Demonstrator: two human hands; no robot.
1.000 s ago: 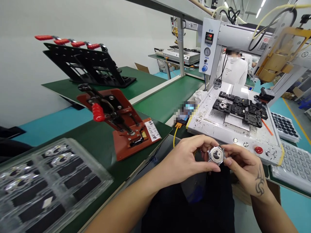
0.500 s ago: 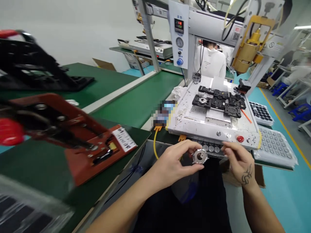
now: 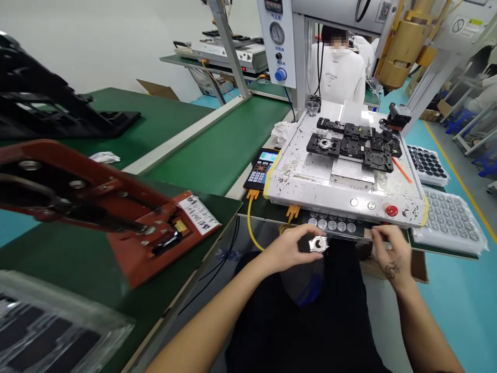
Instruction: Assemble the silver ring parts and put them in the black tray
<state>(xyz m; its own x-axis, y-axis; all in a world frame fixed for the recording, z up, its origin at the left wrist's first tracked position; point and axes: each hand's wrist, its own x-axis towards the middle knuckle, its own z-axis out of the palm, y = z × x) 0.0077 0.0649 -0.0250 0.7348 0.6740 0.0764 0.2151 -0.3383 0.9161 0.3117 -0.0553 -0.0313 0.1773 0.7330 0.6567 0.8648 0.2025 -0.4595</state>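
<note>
My left hand is closed in a pinch, thumb and fingers around the rim of a silver watch case with lugs and an open centre. To the right, my right hand has its thumb and fingertips pressed together by the front edge of the bench. What they hold, if anything, I cannot make out. Between and just beyond the hands, a tray of round silver parts shows beneath the white machine base. Black fixtures stand on that base, and a silver ring-shaped part sits in the left one.
A red lever press occupies the left bench. Near the machine lie a keypad controller and a yellow cable. Trays of round parts stand at right. A gold dispensing head hangs above; a person in white is behind.
My left hand has tilted the watch case, so its opening shows differently. My right hand, fingers still pinched, has shifted slightly right. The camera view has also moved.
</note>
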